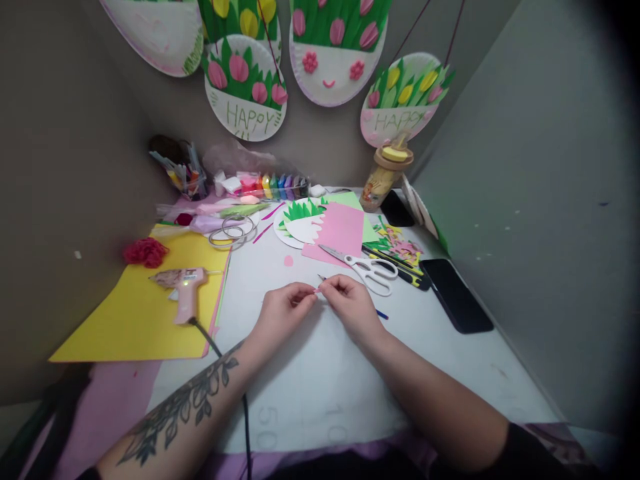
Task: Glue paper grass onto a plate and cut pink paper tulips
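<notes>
Over the white table cover, my left hand (287, 307) and my right hand (353, 307) meet with fingertips pinched. Between them shows a tiny bit of a pink paper piece (317, 290); its shape is mostly hidden by the fingers. A pen (383, 315) passes beneath my right hand, its tip and blue end showing on either side. Just beyond my hands lies a small pink paper cutout (289, 261). White-handled scissors (370, 270) rest behind my right hand, partly on a pink paper sheet (341, 230). A paper plate with green paper grass (300, 220) lies behind.
At left, a pink glue gun (187, 293) rests on yellow sheets (135, 313); its black cord runs under my left forearm. Phones (457, 295), paper scraps (400, 243) and a drink cup (384, 180) stand or lie right. Decorated paper plates (246, 113) hang on the wall.
</notes>
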{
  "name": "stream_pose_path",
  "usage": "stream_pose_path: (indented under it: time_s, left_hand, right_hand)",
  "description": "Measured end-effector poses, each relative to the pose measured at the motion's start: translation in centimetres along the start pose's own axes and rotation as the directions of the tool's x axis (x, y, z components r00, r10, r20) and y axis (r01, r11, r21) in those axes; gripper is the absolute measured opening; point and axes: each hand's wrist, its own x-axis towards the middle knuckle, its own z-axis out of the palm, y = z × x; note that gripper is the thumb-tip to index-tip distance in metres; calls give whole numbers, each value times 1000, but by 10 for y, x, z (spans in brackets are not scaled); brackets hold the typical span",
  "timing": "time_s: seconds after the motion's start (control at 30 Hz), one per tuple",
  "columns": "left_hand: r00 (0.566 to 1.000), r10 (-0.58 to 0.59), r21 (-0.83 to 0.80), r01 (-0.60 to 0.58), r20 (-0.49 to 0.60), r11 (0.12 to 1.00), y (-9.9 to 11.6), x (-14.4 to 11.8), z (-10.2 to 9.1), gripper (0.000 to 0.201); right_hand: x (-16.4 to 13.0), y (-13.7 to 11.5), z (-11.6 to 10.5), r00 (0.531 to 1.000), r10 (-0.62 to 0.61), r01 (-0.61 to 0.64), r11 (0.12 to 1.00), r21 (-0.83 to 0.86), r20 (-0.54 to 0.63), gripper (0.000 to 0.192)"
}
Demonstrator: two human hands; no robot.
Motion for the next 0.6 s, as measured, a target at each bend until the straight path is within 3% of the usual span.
stream_pose_path:
  time_s: [0.6]
  left_hand:
    - [999,6,56,-4,-33,998,0,0,1,17]
  right_hand:
    - [0,3,2,1000,6,-6,999,36,9,19]
